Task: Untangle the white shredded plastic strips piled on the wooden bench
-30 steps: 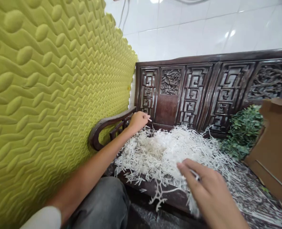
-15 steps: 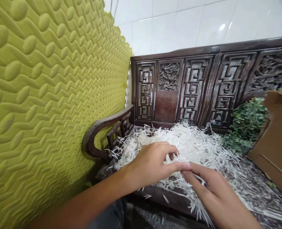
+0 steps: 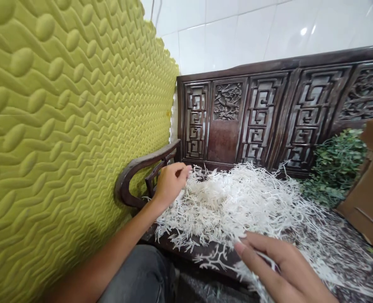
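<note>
A heap of white branching artificial sprigs (image 3: 237,198) covers the seat of the dark wooden bench. My right hand (image 3: 281,261), at the lower right, has its thumb and fingers closed on a white sprig (image 3: 216,257). Its forked tips stick out to the left over the seat's front edge, and its stem curves behind the thumb. At the heap's left edge, close to the armrest, my left hand (image 3: 170,181) is raised with its fingertips pinched together. Whatever those fingertips hold, if anything, is too small to tell.
A wooden armrest (image 3: 126,176) and an upright yellow foam mat (image 3: 79,126) stand on the left. Behind is the carved bench back (image 3: 226,139) against white tiles. Green artificial foliage (image 3: 338,164) and a brown cardboard box (image 3: 371,185) are on the right.
My left hand has moved away from my right hand, up and left to the heap's edge. My right hand stays nearly in place with the sprig. The view has shifted slightly.
</note>
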The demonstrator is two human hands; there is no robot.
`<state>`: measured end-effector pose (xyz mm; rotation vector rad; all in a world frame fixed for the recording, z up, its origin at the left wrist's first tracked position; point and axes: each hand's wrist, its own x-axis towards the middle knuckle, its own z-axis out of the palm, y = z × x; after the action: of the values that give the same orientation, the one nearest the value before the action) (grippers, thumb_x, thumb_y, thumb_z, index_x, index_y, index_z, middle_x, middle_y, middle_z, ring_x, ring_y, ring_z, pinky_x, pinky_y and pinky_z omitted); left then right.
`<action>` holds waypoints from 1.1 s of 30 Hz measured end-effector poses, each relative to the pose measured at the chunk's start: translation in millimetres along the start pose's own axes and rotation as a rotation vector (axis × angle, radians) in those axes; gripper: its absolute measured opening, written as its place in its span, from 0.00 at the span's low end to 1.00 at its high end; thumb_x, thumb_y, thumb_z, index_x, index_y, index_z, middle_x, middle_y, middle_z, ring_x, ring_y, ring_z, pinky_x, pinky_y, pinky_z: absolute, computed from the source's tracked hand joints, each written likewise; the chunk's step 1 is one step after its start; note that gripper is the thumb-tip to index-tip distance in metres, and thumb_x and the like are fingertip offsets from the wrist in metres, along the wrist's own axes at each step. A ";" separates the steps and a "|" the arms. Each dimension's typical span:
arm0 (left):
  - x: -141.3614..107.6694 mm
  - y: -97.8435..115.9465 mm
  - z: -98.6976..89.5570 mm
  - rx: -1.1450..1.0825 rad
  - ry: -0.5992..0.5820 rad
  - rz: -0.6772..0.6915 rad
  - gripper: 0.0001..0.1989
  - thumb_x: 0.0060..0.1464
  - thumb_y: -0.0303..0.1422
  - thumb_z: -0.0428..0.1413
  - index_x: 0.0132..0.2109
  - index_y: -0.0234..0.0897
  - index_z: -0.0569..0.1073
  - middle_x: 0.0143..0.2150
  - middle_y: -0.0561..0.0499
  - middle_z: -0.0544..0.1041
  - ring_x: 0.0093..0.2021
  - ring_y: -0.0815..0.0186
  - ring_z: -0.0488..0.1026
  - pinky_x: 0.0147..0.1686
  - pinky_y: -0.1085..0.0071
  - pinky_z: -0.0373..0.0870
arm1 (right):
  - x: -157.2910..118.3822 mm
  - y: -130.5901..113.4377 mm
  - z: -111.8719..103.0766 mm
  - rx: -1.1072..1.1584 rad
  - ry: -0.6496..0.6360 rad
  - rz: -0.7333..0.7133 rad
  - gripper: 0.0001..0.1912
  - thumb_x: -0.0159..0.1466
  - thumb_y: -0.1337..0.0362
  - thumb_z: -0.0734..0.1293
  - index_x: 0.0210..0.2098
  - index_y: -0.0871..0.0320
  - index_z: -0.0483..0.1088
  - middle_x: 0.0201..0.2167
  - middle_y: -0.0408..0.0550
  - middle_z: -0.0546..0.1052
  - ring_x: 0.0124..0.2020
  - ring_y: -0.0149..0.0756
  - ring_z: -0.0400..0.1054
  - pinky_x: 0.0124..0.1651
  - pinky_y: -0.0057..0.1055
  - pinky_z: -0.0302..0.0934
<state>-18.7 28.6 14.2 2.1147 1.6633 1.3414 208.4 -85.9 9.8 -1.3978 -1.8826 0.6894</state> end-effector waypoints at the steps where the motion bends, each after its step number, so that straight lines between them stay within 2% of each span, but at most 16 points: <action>1: -0.3 -4.0 -1.9 -0.030 -0.068 0.007 0.16 0.60 0.37 0.51 0.26 0.34 0.73 0.24 0.53 0.71 0.27 0.69 0.66 0.29 0.72 0.59 | 0.8 1.9 -2.5 0.025 0.013 0.068 0.24 0.61 0.43 0.62 0.19 0.55 0.67 0.17 0.45 0.70 0.21 0.37 0.65 0.24 0.28 0.58; 4: -8.7 0.3 -3.0 -0.111 -0.355 0.075 0.07 0.54 0.34 0.57 0.36 0.38 0.78 0.37 0.49 0.77 0.36 0.66 0.71 0.36 0.70 0.65 | 6.0 10.9 -11.4 0.129 0.132 0.311 0.24 0.54 0.40 0.67 0.29 0.56 0.73 0.29 0.50 0.77 0.30 0.40 0.69 0.30 0.29 0.63; 6: -16.1 13.7 -2.9 -0.144 -0.482 0.125 0.09 0.54 0.36 0.58 0.41 0.40 0.78 0.42 0.48 0.77 0.40 0.65 0.72 0.41 0.68 0.67 | 8.9 15.0 -16.5 0.221 0.153 0.374 0.25 0.53 0.39 0.67 0.31 0.57 0.73 0.33 0.49 0.77 0.32 0.39 0.69 0.32 0.28 0.63; 10: -26.6 46.5 -6.0 -0.250 -0.628 0.164 0.14 0.60 0.41 0.52 0.46 0.41 0.76 0.45 0.49 0.77 0.44 0.65 0.71 0.45 0.67 0.66 | 11.0 13.5 -19.6 0.300 0.006 0.255 0.23 0.59 0.43 0.64 0.27 0.57 0.72 0.23 0.44 0.69 0.25 0.32 0.61 0.27 0.26 0.57; 13: -31.6 63.3 -8.4 -0.298 -0.717 0.133 0.17 0.56 0.46 0.55 0.46 0.40 0.75 0.42 0.51 0.76 0.42 0.66 0.71 0.43 0.69 0.66 | 12.2 9.9 -17.0 0.302 -0.048 0.175 0.23 0.62 0.45 0.61 0.26 0.58 0.72 0.21 0.43 0.67 0.25 0.32 0.60 0.27 0.26 0.55; 17: -38.2 72.0 -6.6 -0.287 -0.711 0.125 0.28 0.38 0.52 0.65 0.43 0.40 0.74 0.36 0.53 0.75 0.37 0.66 0.70 0.39 0.71 0.65 | 14.3 6.0 -13.8 0.375 -0.038 0.087 0.20 0.62 0.47 0.62 0.26 0.57 0.71 0.27 0.45 0.73 0.31 0.36 0.67 0.34 0.28 0.61; 19: -40.8 72.9 -3.6 -0.263 -0.691 0.148 0.29 0.35 0.51 0.67 0.42 0.39 0.73 0.34 0.54 0.74 0.35 0.67 0.69 0.36 0.72 0.64 | 15.0 4.4 -14.1 0.412 -0.035 0.076 0.19 0.61 0.48 0.63 0.28 0.57 0.72 0.27 0.45 0.73 0.33 0.37 0.68 0.37 0.29 0.62; 25: -40.0 68.0 2.0 -0.291 -0.693 0.214 0.12 0.56 0.41 0.58 0.40 0.37 0.75 0.33 0.53 0.75 0.34 0.69 0.69 0.36 0.73 0.64 | 15.2 5.9 -17.8 0.356 -0.037 0.056 0.19 0.61 0.48 0.64 0.26 0.57 0.70 0.26 0.44 0.72 0.33 0.37 0.67 0.37 0.29 0.62; 27: -38.5 65.5 0.6 -0.313 -0.694 0.221 0.09 0.58 0.38 0.56 0.39 0.36 0.74 0.33 0.52 0.75 0.34 0.70 0.69 0.37 0.73 0.64 | 14.6 8.3 -15.8 0.347 0.007 0.051 0.20 0.61 0.46 0.64 0.25 0.57 0.70 0.25 0.45 0.72 0.31 0.36 0.66 0.35 0.29 0.61; 30: -38.3 64.8 -2.2 -0.321 -0.683 0.206 0.08 0.59 0.35 0.55 0.35 0.35 0.73 0.32 0.53 0.74 0.34 0.70 0.69 0.36 0.74 0.64 | 13.9 12.1 -10.7 0.277 0.070 0.083 0.21 0.59 0.45 0.65 0.25 0.57 0.69 0.22 0.43 0.69 0.25 0.34 0.62 0.27 0.27 0.57; 33: -40.0 67.5 -2.2 -0.317 -0.646 0.211 0.07 0.58 0.33 0.55 0.33 0.35 0.71 0.30 0.54 0.73 0.33 0.71 0.68 0.36 0.74 0.63 | 13.5 14.0 -7.4 0.219 0.031 0.057 0.21 0.61 0.48 0.65 0.22 0.57 0.65 0.20 0.41 0.65 0.23 0.31 0.58 0.24 0.26 0.53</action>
<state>28.2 -31.4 33.0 2.2299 0.9324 0.7577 220.0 -68.9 6.7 -1.3173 -1.6931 0.8691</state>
